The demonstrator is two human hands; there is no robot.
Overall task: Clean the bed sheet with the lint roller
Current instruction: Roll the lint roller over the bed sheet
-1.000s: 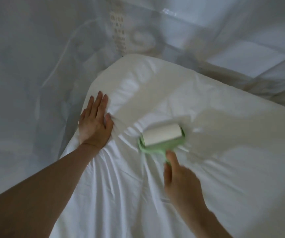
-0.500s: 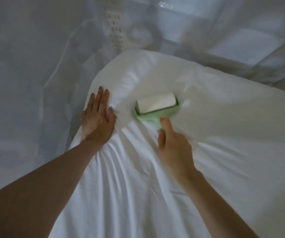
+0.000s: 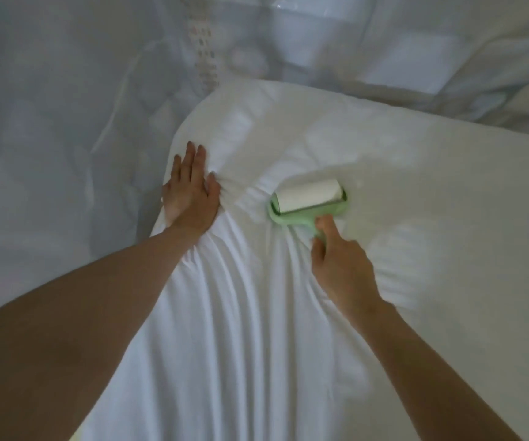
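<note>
Green lint roller [image 3: 308, 201] on bed sheet [image 3: 415, 192] (white), gripped by right hand [image 3: 341, 262].

Left hand [image 3: 190, 194] flat, fingers [image 3: 192, 155] straight, arm outstretched, right hand [image 3: 341, 265] curled round lint roller [image 3: 309, 198] handle, thumb forward

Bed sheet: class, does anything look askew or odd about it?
Yes. The bed sheet is bunched into long folds fanning from between the flat left hand and the lint roller, not lying smooth.
</note>
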